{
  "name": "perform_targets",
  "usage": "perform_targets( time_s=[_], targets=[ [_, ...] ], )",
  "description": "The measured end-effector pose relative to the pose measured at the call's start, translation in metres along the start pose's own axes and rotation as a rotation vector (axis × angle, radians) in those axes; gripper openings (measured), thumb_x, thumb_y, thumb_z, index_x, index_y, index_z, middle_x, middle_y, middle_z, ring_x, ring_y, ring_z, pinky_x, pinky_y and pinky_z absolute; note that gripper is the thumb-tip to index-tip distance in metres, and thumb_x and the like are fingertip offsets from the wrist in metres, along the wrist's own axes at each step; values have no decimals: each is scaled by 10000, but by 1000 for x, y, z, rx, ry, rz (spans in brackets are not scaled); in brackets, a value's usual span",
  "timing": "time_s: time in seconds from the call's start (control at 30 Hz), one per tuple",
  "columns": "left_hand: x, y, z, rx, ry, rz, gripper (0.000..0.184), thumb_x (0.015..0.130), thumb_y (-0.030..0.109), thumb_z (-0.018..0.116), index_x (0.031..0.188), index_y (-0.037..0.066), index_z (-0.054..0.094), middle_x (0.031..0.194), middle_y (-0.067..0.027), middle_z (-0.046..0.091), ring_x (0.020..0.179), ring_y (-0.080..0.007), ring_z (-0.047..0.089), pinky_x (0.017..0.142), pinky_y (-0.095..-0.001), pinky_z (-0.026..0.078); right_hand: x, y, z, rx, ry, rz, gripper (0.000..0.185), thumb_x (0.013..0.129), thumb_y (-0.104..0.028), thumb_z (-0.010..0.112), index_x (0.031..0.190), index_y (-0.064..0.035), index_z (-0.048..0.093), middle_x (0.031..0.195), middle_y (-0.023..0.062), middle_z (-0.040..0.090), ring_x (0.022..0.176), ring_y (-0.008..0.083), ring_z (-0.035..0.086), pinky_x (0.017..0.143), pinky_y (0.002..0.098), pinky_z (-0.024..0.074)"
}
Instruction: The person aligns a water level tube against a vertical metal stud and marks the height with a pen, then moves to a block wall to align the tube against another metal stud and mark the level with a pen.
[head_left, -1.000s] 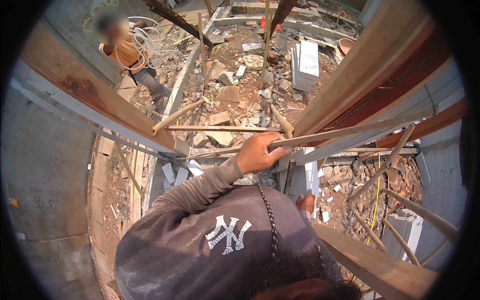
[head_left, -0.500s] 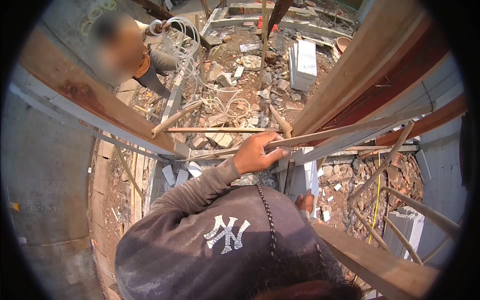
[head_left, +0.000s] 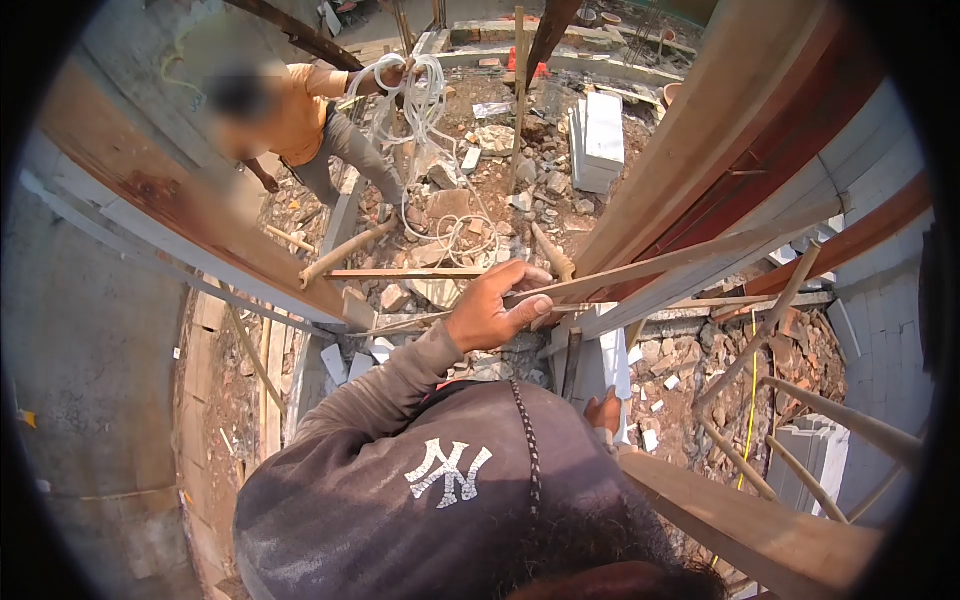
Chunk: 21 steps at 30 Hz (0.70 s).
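Wooden strip [head_left: 680,262], pinched between thumb and fingers of the left hand [head_left: 500,306], ran lengthwise from near left to far right, mostly rightward of it; the right hand [head_left: 603,411], farther off, lay at a white block [head_left: 617,368], its grasp impossible to tell

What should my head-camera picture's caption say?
Left hand holds a thin wooden strip, with rubble scattered beyond.

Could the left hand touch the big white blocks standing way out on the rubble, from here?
Probably not. The left hand is at a thin wooden strip, and the big white blocks look well beyond it, with a stretch of rubble in between.
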<state>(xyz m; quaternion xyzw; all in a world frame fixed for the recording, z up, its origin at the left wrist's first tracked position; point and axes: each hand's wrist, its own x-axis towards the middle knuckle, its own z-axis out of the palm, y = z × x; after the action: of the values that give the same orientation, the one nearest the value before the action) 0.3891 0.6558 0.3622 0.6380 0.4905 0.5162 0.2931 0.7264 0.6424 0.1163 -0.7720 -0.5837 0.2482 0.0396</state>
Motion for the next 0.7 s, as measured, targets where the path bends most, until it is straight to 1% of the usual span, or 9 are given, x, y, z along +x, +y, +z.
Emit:
perform_targets(
  time_s=[0.03, 0.07, 0.17, 0.3, 0.37, 0.5, 0.57, 0.67, 0.7],
  targets=[
    [0, 0, -2, -41, 21, -2, 477, 977, 415, 705, 1152, -27, 665, 1049, -142, 661, 977, -259, 684, 869, -377, 543, 0, 0, 0, -6, -8, 2, 634, 929, -212, 681, 1499, -22, 479, 1257, 259, 617, 1174, 441, 620, 999, 495, 506],
    [1, -3, -6, -2, 4, 16, 509, 998, 439, 670, 1159, -44, 656, 1059, -149, 658, 997, -245, 685, 880, -364, 549, -1, 0, 1, -1, -5, 1, 634, 929, -212, 681, 1499, -22, 479, 1257, 259, 617, 1174, 441, 620, 999, 495, 506],
    [5, 2, -12, 0, 28, 28, 518, 1009, 454, 647, 1165, -40, 657, 1060, -149, 655, 998, -250, 677, 881, -368, 542, 2, 4, 0, 42, -19, 7, 650, 924, -221, 691, 1504, -23, 474, 1262, 259, 617, 1181, 442, 619, 1006, 499, 504],
    [15, 10, -26, 102, 47, 74, 494, 1025, 444, 621, 1166, -28, 665, 1078, -148, 660, 1010, -250, 655, 893, -368, 525, 4, 7, 2, 87, -11, 7, 671, 915, -228, 699, 1508, -15, 468, 1272, 268, 614, 1197, 444, 613, 1019, 494, 500],
    [23, 12, -30, 110, 72, 127, 471, 1026, 426, 622, 1163, -22, 669, 1076, -147, 668, 1012, -252, 656, 894, -364, 522, 8, 13, 10, 99, 21, -14, 663, 897, -228, 707, 1487, -6, 503, 1257, 281, 654, 1176, 441, 637, 1001, 479, 516],
    [44, 21, -43, 92, 69, 183, 437, 1032, 395, 619, 1141, -25, 677, 1044, -140, 676, 991, -241, 662, 884, -356, 521, 12, 21, 19, 110, 31, -19, 689, 884, -228, 712, 1487, 22, 492, 1224, 298, 673, 1155, 447, 652, 983, 472, 524],
    [58, 24, -50, 124, 8, 196, 565, 1066, 503, 498, 1161, -27, 670, 1072, -143, 682, 1005, -245, 670, 928, -371, 516, 14, 22, 17, 114, 44, 0, 699, 879, -232, 720, 1485, 30, 492, 1224, 307, 673, 1153, 448, 654, 978, 467, 525],
    [80, 17, -54, 65, -37, 229, 590, 1068, 519, 478, 1158, -32, 670, 1056, -146, 677, 1010, -243, 661, 921, -366, 512, 15, 19, 14, 125, 9, 38, 699, 876, -270, 734, 1472, 21, 514, 1250, 298, 669, 1173, 439, 649, 997, 457, 519],
    [87, 12, -54, 26, -61, 225, 592, 1069, 520, 476, 1157, -33, 669, 1057, -147, 674, 1021, -242, 659, 920, -366, 512, 13, 16, 12, 131, 44, 55, 699, 876, -270, 734, 1472, 21, 514, 1250, 298, 669, 1173, 439, 649, 997, 457, 519]
  ],
)
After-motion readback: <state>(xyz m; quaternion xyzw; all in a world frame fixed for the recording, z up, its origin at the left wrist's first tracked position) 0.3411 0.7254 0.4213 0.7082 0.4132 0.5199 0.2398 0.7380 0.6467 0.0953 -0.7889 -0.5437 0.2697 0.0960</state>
